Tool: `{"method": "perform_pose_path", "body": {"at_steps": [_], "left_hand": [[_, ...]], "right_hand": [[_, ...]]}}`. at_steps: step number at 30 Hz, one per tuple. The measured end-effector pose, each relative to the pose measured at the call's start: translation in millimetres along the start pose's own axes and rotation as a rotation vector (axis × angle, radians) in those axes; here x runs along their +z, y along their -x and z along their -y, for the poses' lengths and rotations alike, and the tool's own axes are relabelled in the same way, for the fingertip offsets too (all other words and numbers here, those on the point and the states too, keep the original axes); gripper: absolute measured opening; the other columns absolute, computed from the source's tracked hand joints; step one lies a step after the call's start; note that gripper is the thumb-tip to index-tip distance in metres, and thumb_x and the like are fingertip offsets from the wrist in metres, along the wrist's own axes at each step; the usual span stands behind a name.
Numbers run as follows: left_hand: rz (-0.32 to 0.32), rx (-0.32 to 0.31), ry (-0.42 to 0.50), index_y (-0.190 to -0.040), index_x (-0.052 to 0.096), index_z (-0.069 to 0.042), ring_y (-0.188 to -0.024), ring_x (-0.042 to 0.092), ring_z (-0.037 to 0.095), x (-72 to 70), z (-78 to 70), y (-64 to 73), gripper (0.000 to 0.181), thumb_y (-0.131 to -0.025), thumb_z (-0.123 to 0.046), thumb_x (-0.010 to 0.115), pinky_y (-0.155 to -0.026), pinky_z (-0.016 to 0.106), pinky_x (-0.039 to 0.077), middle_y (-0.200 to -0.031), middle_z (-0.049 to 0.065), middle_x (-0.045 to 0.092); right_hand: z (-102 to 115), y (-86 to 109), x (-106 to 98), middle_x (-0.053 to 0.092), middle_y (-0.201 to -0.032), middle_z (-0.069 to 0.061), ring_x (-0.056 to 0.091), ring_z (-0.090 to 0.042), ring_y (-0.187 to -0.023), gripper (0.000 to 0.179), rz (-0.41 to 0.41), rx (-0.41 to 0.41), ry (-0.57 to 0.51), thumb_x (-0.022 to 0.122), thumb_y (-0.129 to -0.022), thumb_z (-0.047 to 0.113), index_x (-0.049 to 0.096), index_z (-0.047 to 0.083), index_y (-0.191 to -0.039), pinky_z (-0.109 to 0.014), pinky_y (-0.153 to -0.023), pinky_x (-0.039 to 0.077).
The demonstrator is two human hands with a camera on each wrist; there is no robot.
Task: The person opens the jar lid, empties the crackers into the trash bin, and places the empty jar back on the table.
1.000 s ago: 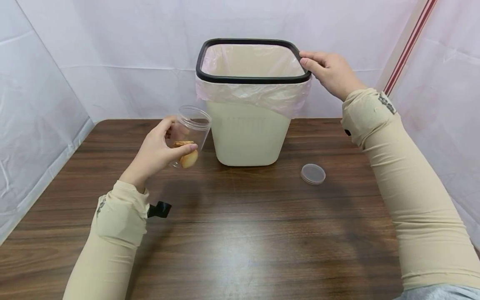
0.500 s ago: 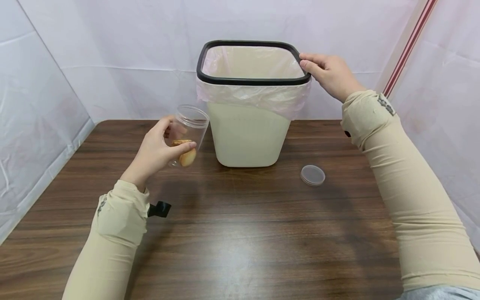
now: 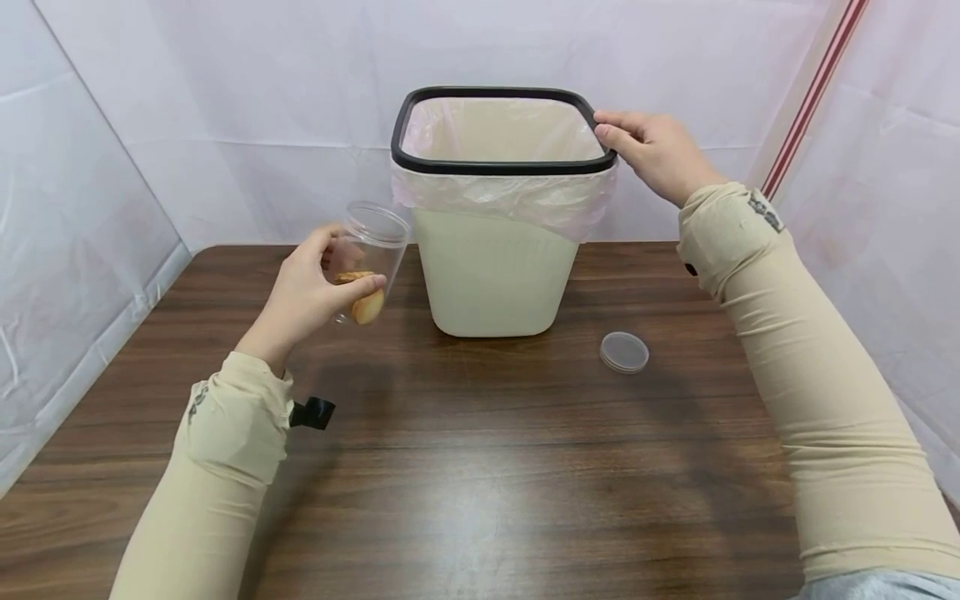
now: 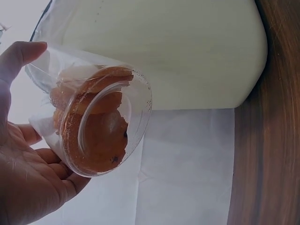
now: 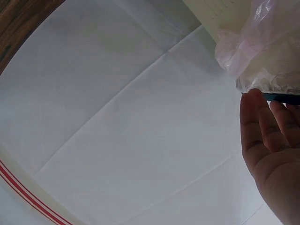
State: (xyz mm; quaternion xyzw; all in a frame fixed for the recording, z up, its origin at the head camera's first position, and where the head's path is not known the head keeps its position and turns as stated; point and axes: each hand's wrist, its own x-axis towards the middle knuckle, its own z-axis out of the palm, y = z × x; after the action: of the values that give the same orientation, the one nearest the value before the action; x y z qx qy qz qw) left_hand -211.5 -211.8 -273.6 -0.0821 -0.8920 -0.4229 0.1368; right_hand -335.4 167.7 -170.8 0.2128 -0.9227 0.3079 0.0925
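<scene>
My left hand (image 3: 303,275) grips a clear plastic jar (image 3: 386,242), fingers behind it and thumb across its front. The jar is lidless and tilts, mouth up toward the bin, above the table. Several golden-brown, biscuit-like rounds (image 4: 98,117) lie heaped at its bottom in the left wrist view. A cream trash bin (image 3: 495,275) stands upright just right of the jar, with a pinkish plastic liner (image 3: 510,192) folded over its sides under a black rim ring (image 3: 502,167). Fairly straight fingers of my right hand (image 3: 656,154) touch that ring's right side; the thumb lies near them.
A round translucent lid (image 3: 624,351) lies flat on the dark wooden table (image 3: 465,467), right of the bin's base. White sheeting (image 3: 285,108) hangs behind and at both sides. A black strap end (image 3: 313,412) sticks out from the left cuff.
The left hand and jar have shifted slightly left and up in view. My right hand stays at the bin's ring, and the lid keeps its place.
</scene>
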Motion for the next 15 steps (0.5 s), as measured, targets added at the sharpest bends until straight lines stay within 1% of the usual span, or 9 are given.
{"method": "perform_pose_path", "body": {"at_steps": [4,9,11,15], "left_hand": [[-0.005,-0.026,-0.005,-0.132,0.047,-0.013,-0.100,0.050,0.018,-3.2,1.0,-2.9,0.062,-0.081,-0.033,0.076,-0.079,0.029,0.042,-0.117,0.010,0.055],[-0.011,-0.044,-0.006,-0.131,0.047,-0.014,-0.102,0.049,0.018,-8.2,0.5,-3.3,0.062,-0.080,-0.033,0.076,-0.084,0.032,0.041,-0.118,0.010,0.053],[-0.017,-0.046,-0.008,-0.131,0.047,-0.014,-0.100,0.049,0.016,-10.1,0.7,-3.0,0.061,-0.080,-0.033,0.076,-0.082,0.030,0.041,-0.116,0.008,0.053],[-0.031,-0.029,-0.025,-0.132,0.047,-0.012,-0.095,0.049,0.014,-14.1,1.9,-3.5,0.062,-0.081,-0.033,0.076,-0.076,0.024,0.042,-0.113,0.006,0.053]], "right_hand": [[0,-1.4,2,0.043,-0.149,-0.011,0.037,-0.028,-0.141,0.052,0.010,0.000,-0.011,0.039,-0.101,0.043,0.045,0.015,-0.144,-0.046,-0.115,0.030],[0,-3.0,4,0.043,-0.149,-0.011,0.037,-0.028,-0.141,0.052,0.009,-0.003,-0.014,0.039,-0.101,0.044,0.045,0.015,-0.144,-0.046,-0.114,0.030],[0,-3.7,5,0.043,-0.149,-0.011,0.037,-0.029,-0.140,0.052,0.007,-0.006,-0.009,0.039,-0.101,0.044,0.045,0.015,-0.144,-0.046,-0.114,0.031],[1,-4.7,6,0.043,-0.149,-0.012,0.037,-0.029,-0.140,0.052,0.007,-0.013,-0.011,0.039,-0.101,0.043,0.045,0.013,-0.144,-0.047,-0.114,0.031]]}}
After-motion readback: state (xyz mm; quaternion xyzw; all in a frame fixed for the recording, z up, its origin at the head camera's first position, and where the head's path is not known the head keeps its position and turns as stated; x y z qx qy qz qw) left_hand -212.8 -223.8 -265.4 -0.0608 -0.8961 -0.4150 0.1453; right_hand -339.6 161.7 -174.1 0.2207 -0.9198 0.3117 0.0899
